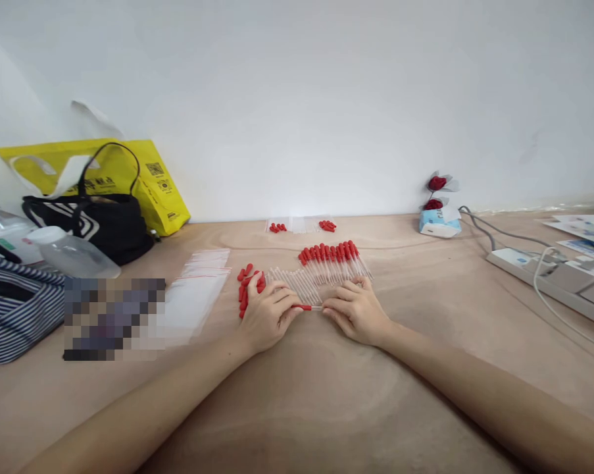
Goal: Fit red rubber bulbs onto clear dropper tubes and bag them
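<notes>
My left hand (270, 316) is closed, pinching a red rubber bulb (303, 307) between thumb and fingers. In my right hand (354, 309), also closed, is a thin clear dropper tube (317, 308), mostly covered by the fingers. Bulb and tube lie in one line and meet between the hands; how deep the tube sits in the bulb cannot be made out. Bare clear tubes (297, 284) lie side by side just beyond. Several loose red bulbs (243, 296) are beside my left hand. Droppers with red bulbs (333, 257) form a row behind my right hand.
Clear zip bags (198, 289) lie to the left, beside a blurred patch. Farther left are a striped bag (20, 309), plastic bottle (74, 251), black bag (109, 227) and yellow bag (166, 191). A bagged set (304, 225) lies near the wall. At right are a tissue pack (439, 224) and power strip (548, 273).
</notes>
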Motion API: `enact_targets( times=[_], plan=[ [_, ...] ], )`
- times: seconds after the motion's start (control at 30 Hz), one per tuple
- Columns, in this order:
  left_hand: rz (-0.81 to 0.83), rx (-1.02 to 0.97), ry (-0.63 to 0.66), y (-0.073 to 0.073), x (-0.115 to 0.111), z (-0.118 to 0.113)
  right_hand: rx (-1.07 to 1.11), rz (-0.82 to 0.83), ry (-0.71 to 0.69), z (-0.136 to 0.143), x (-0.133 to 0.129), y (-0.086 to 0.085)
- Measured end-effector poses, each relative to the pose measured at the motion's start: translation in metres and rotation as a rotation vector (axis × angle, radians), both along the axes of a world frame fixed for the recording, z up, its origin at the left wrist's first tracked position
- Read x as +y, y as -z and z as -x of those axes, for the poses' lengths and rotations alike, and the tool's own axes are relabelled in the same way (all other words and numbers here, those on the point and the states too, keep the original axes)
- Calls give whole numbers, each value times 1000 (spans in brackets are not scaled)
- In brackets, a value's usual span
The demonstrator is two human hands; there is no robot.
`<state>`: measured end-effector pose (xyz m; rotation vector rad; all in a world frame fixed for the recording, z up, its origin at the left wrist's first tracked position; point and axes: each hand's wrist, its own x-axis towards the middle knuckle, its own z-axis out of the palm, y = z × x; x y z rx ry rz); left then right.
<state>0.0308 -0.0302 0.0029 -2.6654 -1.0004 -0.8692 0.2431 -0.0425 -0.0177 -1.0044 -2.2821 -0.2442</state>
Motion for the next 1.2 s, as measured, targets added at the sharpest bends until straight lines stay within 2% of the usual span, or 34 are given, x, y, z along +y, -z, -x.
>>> enact_targets(
  times=[0.1,0.23,0.37,0.5,0.7,0.93,1.07,1.2],
  plan=[
    [3,7,-76,2,0,2,25,12,75,-3,6,-1],
    [-19,19,-166,6,2,6,172,25,389,-7,29,-3],
    [-10,27,-198,8,4,8,246,112,686,-3,58,-5],
    [-12,31,-204,8,5,9,224,214,843,7,76,-6],
    [0,38,-227,8,5,9,150,307,856,11,80,-4],
    [0,36,-252,6,5,11,185,261,762,13,66,-12],
    [2,46,-278,1,6,14,60,362,654,29,51,-20],
    [25,47,-308,-7,8,22,-65,472,638,44,42,-26]
  ],
)
